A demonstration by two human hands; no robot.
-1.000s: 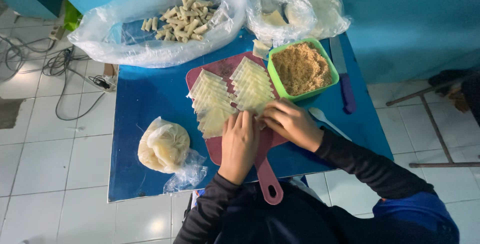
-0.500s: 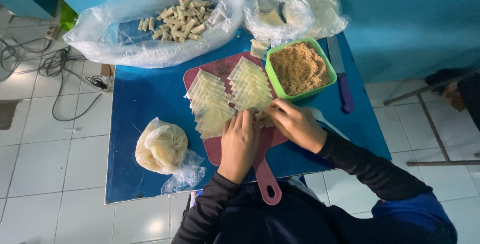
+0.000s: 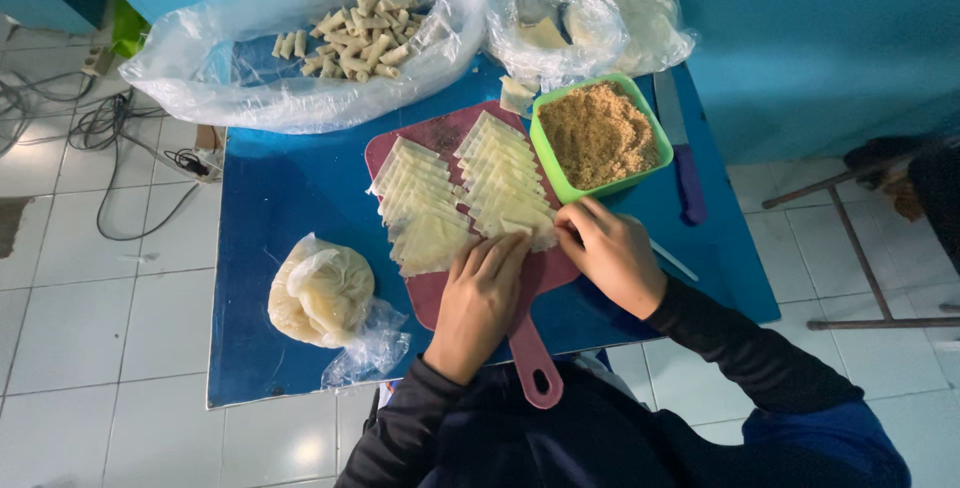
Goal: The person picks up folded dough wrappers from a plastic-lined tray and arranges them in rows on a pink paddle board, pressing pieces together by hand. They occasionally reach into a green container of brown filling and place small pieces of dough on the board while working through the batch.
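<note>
Blue table [image 3: 290, 198] bears a pink cutting board [image 3: 540, 273]; since a second ago, both hands have barely moved: left hand [image 3: 480, 293] flat, right hand [image 3: 610, 253] curled, pressing wrapper sheets [image 3: 500, 183].

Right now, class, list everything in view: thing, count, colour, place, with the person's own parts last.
table: one, blue, centre
cutting board: one, pink, mid-table
wrapper sheets: two rows, pale, on board
bowl of crumbs: one, green, right of board
knife: one, purple handle, right edge
rolls: many, beige, on clear plastic, far left
wrapper bag: one, clear, near left
cables: several, dark, floor
left hand: on board
right hand: at wrapper row
</note>
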